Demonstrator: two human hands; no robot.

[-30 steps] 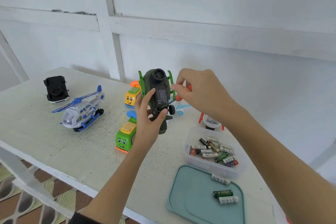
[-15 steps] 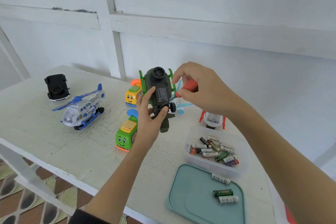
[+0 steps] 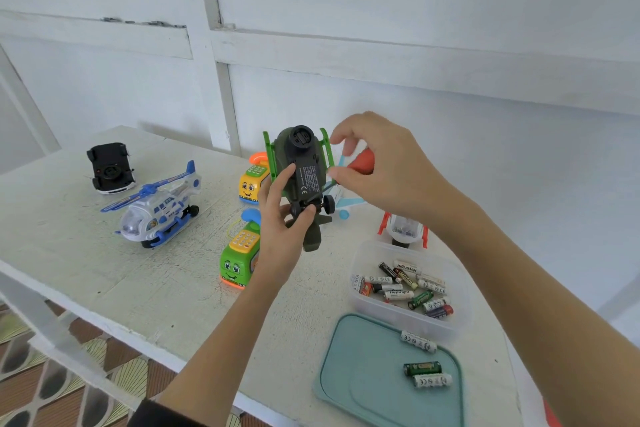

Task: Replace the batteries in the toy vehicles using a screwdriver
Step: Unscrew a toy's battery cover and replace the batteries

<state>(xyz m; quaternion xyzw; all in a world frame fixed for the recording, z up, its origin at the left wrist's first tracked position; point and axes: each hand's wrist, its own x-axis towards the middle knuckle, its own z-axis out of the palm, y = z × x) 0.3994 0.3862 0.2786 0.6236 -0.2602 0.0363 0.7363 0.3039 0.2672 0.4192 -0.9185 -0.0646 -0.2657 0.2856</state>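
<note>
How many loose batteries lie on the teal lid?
3. A white cylindrical battery lies near the teal plastic lid's far edge; a green battery and another white battery lie side by side nearer. None seem hidden.

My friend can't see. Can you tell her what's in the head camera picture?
A left hand holds a dark green toy helicopter upside down while the right hand works a red-handled screwdriver at it. Other toys and a tub of batteries sit on the white table.

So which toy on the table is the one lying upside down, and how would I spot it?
Start at the white table and look to its far left corner. There, behind the blue and white helicopter, lies the black toy car. It alone rests on its roof with its dark underside facing up.
</note>
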